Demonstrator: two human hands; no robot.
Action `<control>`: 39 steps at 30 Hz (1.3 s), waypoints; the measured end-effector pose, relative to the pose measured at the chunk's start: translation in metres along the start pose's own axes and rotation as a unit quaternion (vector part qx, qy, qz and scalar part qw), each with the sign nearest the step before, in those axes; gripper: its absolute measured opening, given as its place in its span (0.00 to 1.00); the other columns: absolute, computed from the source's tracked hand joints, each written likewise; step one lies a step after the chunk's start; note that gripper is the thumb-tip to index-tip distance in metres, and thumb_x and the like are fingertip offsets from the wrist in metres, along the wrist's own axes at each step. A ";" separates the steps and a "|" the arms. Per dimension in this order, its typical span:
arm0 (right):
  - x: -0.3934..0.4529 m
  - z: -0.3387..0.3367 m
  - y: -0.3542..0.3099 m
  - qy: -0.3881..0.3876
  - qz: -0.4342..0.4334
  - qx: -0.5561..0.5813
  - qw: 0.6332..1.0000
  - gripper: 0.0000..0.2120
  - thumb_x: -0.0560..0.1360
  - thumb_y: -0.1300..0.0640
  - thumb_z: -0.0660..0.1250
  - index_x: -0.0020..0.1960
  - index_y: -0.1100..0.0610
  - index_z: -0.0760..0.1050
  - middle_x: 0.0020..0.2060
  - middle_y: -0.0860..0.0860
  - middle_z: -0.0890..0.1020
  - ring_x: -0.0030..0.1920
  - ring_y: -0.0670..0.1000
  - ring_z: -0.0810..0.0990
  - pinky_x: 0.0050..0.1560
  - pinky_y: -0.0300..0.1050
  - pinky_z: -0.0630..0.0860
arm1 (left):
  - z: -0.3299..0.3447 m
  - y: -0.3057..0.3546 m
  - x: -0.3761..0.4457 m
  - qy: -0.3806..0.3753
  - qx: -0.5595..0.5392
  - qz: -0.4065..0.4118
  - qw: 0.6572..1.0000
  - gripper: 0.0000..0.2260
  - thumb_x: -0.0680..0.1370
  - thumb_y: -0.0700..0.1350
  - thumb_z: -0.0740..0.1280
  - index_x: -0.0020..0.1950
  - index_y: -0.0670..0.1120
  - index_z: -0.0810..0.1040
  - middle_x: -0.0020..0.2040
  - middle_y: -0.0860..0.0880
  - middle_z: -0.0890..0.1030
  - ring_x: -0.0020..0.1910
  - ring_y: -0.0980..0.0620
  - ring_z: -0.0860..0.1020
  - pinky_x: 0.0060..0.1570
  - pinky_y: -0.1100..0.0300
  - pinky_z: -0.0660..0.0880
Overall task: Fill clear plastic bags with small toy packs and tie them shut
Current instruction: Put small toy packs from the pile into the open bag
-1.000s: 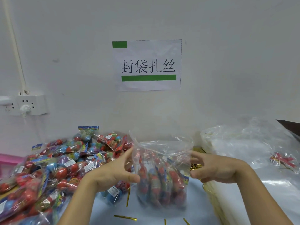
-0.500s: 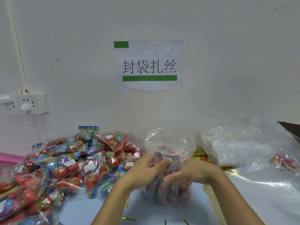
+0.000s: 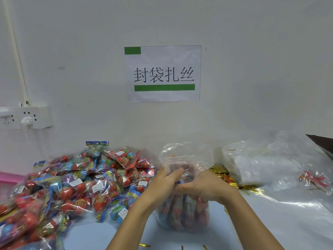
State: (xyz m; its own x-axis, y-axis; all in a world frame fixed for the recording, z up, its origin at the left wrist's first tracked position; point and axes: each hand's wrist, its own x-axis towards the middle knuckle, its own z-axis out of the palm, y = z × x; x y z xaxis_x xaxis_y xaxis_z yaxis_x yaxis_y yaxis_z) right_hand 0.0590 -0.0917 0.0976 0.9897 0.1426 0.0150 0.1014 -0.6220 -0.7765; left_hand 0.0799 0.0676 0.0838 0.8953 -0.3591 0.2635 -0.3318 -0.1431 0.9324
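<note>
Now gathering the bag's neck for tying

Head view. Clear bag stands upright near centre of the table, packed with toy packs, loose top puffed up above the hands. Left hand and right hand meet at its neck, fingers curled round the plastic and squeezing it narrow; the two hands touch. Neither holds a tie that I can see.

Loose heap of toy packs fills the left side. Bundle of gold twist ties lies just right of the bag, behind the right hand. Stack of empty bags sits further right. Stray ties on the near table edge.

Judgement: filling is done and closing is under way. Next move calls for one hand to keep the neck pinched while the other fetches a tie from the right; letting go risks the neck springing open.
</note>
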 end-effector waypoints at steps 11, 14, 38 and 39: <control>0.000 0.005 -0.012 -0.019 -0.025 -0.032 0.999 0.25 0.59 0.39 0.76 0.46 0.57 0.84 0.29 0.45 0.80 0.32 0.43 0.77 0.38 0.42 0.74 | 0.004 0.008 0.003 -0.006 0.009 -0.031 0.999 0.12 0.84 0.54 0.55 0.58 0.70 0.74 0.55 0.60 0.82 0.49 0.64 0.81 0.48 0.66 0.78; -0.002 0.004 -0.019 -0.009 -0.039 -0.044 0.998 0.07 0.65 0.47 0.78 0.36 0.48 0.82 0.27 0.39 0.80 0.32 0.37 0.78 0.33 0.30 0.72 | 0.013 0.008 0.005 0.029 0.021 -0.032 0.999 0.13 0.84 0.54 0.56 0.51 0.71 0.76 0.53 0.54 0.83 0.50 0.57 0.81 0.53 0.59 0.77; 0.006 0.008 -0.014 0.158 0.025 0.183 0.970 0.05 0.71 0.62 0.75 0.37 0.56 0.84 0.35 0.53 0.86 0.40 0.50 0.86 0.41 0.44 0.82 | 0.024 -0.006 -0.003 0.003 0.204 -0.010 0.979 0.39 0.51 0.62 0.79 0.57 0.56 0.65 0.52 0.56 0.80 0.53 0.56 0.80 0.54 0.51 0.79; 0.007 0.008 -0.014 0.165 0.026 0.174 0.970 0.06 0.71 0.60 0.75 0.35 0.55 0.84 0.34 0.52 0.86 0.40 0.50 0.86 0.43 0.45 0.82 | 0.028 -0.006 -0.003 0.023 0.219 -0.005 0.975 0.40 0.51 0.64 0.78 0.57 0.56 0.65 0.52 0.57 0.79 0.54 0.56 0.79 0.56 0.50 0.78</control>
State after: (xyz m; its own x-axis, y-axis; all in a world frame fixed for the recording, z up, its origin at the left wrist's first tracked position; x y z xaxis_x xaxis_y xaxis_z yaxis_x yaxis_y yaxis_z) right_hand 0.0636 -0.0757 0.1036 0.9767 -0.1730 0.1269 0.0669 -0.3162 -0.9463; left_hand 0.0713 0.0439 0.0707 0.9082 -0.3149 0.2756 -0.4092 -0.5306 0.7423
